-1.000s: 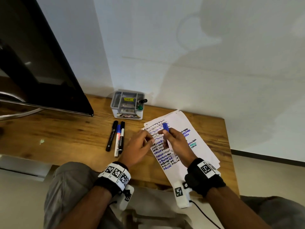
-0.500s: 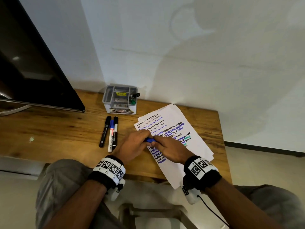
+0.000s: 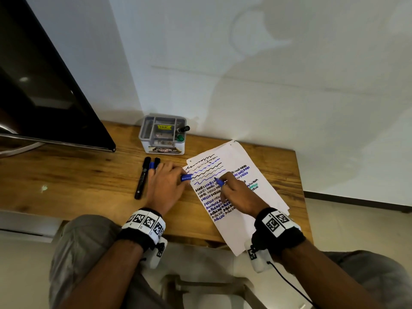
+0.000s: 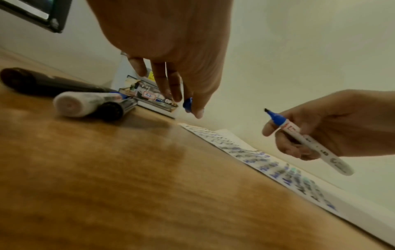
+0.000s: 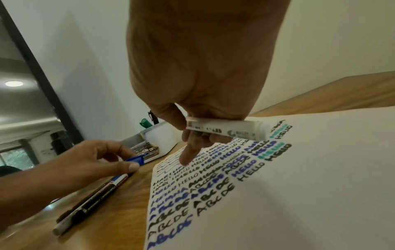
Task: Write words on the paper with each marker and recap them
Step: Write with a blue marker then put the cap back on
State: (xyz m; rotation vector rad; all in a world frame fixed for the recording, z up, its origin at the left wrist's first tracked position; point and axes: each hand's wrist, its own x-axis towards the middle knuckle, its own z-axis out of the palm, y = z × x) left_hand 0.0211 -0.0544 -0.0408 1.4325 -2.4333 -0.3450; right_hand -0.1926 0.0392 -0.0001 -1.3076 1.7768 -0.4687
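A white paper (image 3: 263,197) covered with wavy lines and black, blue and green words lies on the wooden table (image 3: 78,181). My right hand (image 3: 223,185) grips an uncapped blue marker (image 3: 219,181), its tip just above the wavy lines. In the left wrist view this marker (image 4: 299,135) points up and to the left above the paper (image 4: 278,170). My left hand (image 3: 180,176) pinches the blue cap (image 3: 185,177) at the paper's left edge. In the right wrist view the cap (image 5: 135,160) sits between thumb and fingers, apart from the marker body (image 5: 226,130).
Three capped markers (image 3: 142,179) lie side by side left of the paper, partly under my left hand. A grey organiser box (image 3: 163,134) by the wall holds a green marker (image 3: 180,137) and a black one (image 3: 184,129). A dark monitor (image 3: 44,97) stands at the left.
Both hands were together on the blue marker. The cap has come off; my left hand has drawn away to the left with it, and my right hand keeps the marker.
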